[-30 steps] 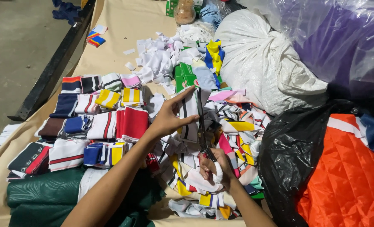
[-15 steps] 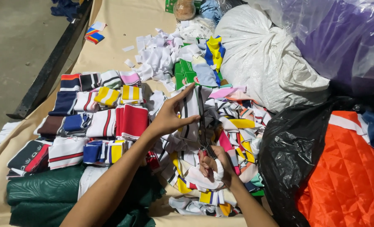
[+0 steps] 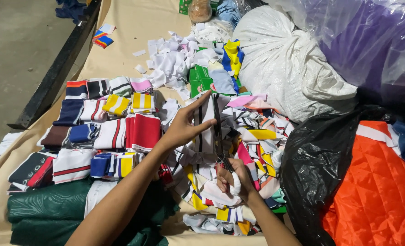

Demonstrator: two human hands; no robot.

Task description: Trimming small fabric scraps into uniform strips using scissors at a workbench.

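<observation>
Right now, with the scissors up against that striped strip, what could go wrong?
The left hand holds the white striped strip right beside the scissors, with its fingertips close to the blades; a slip could nick a finger. The right hand has a white wrap on one finger, which may loosen its grip on the handles. The loose scrap pile lies just under the cut, so another piece could get caught in the blades.

One head-worn view looks steeply down, close over the table [image 3: 129,27].

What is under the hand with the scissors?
Under the right hand and scissors lies a heap of striped fabric scraps. The table beneath the heap is covered, so it cannot be seen.
</observation>
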